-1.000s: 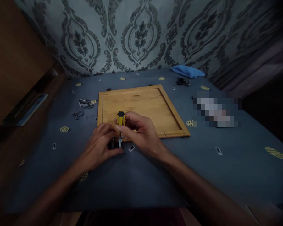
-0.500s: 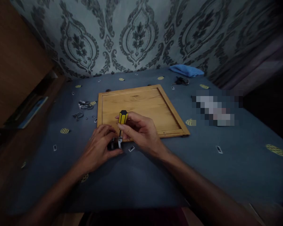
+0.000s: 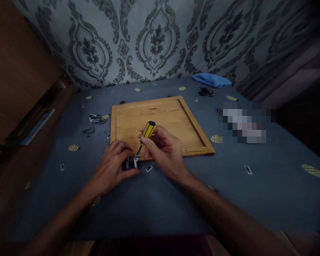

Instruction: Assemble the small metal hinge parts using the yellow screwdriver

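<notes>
My right hand [image 3: 164,151] is closed around a yellow and black screwdriver [image 3: 147,132], which leans to the right with its tip down by a small metal fitting [image 3: 132,163]. My left hand [image 3: 112,169] is closed on that fitting and holds it at the near edge of a square wooden panel [image 3: 160,119]. The panel lies flat on a blue patterned cloth [image 3: 154,206] over the table.
Loose metal hardware [image 3: 96,119] lies left of the panel, and more small parts [image 3: 206,92] sit behind it near a folded blue cloth [image 3: 212,80]. A blurred patch [image 3: 244,122] is at the right. Wooden furniture stands at the left, patterned wallpaper behind.
The screwdriver has tilted from upright to leaning right, and my right hand has shifted slightly right with it. My left hand has stayed on the fitting.
</notes>
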A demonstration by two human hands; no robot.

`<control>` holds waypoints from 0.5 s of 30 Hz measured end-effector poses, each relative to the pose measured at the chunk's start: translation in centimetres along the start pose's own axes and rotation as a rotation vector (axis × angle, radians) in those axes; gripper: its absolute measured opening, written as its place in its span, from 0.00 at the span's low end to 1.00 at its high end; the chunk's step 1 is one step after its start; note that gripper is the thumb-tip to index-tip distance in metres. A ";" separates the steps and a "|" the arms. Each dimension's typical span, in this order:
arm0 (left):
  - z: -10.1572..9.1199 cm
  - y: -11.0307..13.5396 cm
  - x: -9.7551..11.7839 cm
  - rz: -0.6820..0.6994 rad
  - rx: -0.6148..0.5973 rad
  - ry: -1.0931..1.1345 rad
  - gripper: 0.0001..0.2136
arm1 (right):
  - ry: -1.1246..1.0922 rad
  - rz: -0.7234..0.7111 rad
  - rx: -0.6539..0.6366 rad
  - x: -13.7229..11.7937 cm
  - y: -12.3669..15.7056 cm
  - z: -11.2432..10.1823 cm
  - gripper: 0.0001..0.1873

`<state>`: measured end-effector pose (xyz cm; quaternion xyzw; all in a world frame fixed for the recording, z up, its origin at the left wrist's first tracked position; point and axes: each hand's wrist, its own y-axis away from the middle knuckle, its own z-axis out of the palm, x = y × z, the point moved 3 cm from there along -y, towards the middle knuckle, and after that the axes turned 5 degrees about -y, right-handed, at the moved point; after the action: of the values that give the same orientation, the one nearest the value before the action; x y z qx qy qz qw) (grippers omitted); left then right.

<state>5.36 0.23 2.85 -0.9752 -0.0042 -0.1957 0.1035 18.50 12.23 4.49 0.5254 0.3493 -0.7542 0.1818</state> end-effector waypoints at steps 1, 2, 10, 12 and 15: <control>0.0 0.0 0.0 -0.003 0.001 0.001 0.14 | 0.002 0.006 -0.004 0.1 0.0 0.0 0.12; 0.0 0.0 0.0 -0.007 0.002 0.000 0.13 | 0.002 0.010 -0.006 0.1 0.1 0.0 0.12; -0.1 0.0 0.1 0.009 -0.001 -0.004 0.15 | -0.024 0.037 -0.036 0.2 0.1 0.3 0.10; -0.1 0.0 0.1 0.008 -0.003 -0.004 0.15 | -0.028 0.037 -0.034 0.1 0.1 0.3 0.11; 0.0 0.0 0.1 0.005 0.004 -0.011 0.15 | 0.006 0.069 -0.025 0.0 0.0 0.4 0.14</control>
<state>5.39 0.23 2.91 -0.9761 -0.0027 -0.1900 0.1059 18.20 11.93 4.57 0.5372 0.3408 -0.7414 0.2133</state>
